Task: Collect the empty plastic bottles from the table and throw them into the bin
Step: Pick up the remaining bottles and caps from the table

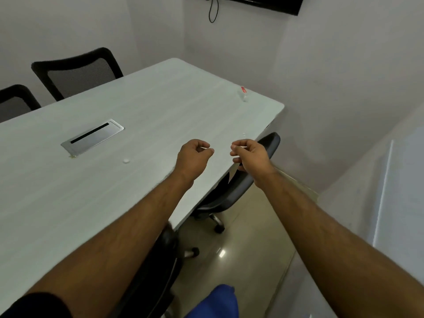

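Note:
A small clear plastic bottle (243, 94) with a red label lies near the far right corner of the pale table (146, 106). Both of my arms reach out over the table's right edge. My left hand (195, 154) hovers above the tabletop with its fingers curled in and nothing visible in it. My right hand (249, 154) is at the table's edge, fingers loosely curled, also with nothing I can make out in it. The bottle is well beyond both hands. No bin is in view.
A white bottle cap (126, 161) lies mid-table and a tiny clear cap (244, 134) near the right edge. A metal cable hatch (93, 137) is set in the top. Black office chairs stand at the far side (78, 73) and under the right edge (231, 193).

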